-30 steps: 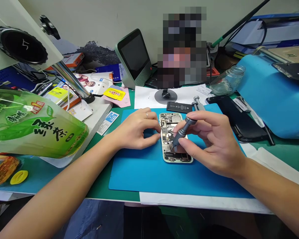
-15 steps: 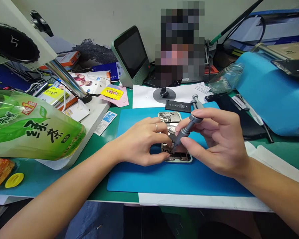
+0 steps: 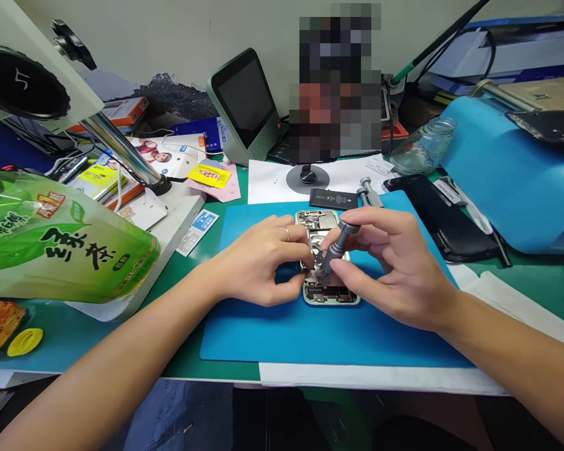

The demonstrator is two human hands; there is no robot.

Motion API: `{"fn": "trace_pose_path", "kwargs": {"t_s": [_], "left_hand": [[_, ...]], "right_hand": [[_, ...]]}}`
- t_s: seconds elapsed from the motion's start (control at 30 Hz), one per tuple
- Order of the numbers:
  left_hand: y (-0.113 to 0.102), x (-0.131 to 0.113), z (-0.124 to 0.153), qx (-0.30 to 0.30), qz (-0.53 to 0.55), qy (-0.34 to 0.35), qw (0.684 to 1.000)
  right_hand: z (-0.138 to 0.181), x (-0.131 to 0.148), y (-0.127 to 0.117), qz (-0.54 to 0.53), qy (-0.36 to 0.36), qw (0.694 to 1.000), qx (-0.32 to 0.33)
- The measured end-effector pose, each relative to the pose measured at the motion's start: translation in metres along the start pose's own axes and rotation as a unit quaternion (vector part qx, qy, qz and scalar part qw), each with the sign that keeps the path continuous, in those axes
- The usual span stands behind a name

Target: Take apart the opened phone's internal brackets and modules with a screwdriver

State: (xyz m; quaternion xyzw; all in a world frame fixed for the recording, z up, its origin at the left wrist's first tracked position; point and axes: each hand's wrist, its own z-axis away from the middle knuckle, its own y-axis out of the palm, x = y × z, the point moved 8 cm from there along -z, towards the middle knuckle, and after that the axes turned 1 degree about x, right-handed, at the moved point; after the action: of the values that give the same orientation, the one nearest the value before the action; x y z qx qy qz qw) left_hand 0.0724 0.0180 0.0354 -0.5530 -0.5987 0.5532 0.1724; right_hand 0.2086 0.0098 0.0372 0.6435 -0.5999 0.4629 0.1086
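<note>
An opened smartphone (image 3: 331,298) with a pale green frame and bare inner parts lies on a blue mat (image 3: 263,338). My right hand (image 3: 399,269) pinches a grey precision screwdriver (image 3: 337,246), which leans slightly right with its tip down at the lower inside of the phone. At the phone's left side, my left hand (image 3: 261,263) has curled fingers and the thumb against the edge, holding it. The fingers partly cover the phone's middle. Beyond the phone rest a black battery (image 3: 333,198) and a second grey screwdriver (image 3: 369,193).
To the left are a large green tea bottle (image 3: 66,238) and a metal stand post (image 3: 122,147). A smart display (image 3: 244,106) stands at the back. Towards the right are a glass jar (image 3: 425,147), a black panel (image 3: 442,219) and a blue machine (image 3: 512,181).
The screwdriver in my right hand has become more upright, its top moving left. My left hand has shifted slightly but stays at the phone's edge. The whole view has drifted a little.
</note>
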Motion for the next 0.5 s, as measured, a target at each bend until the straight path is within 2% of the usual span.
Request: {"fn": "trace_pose_path", "kwargs": {"t_s": [0.27, 0.5], "left_hand": [[0.0018, -0.0011, 0.0000, 0.010, -0.004, -0.003, 1.000], [0.0013, -0.0006, 0.0000, 0.007, -0.003, 0.000, 1.000]], "right_hand": [[-0.0023, 0.0045, -0.0021, -0.003, -0.010, 1.000, -0.011], [-0.0005, 0.0007, 0.0013, -0.001, 0.016, 1.000, 0.009]]}}
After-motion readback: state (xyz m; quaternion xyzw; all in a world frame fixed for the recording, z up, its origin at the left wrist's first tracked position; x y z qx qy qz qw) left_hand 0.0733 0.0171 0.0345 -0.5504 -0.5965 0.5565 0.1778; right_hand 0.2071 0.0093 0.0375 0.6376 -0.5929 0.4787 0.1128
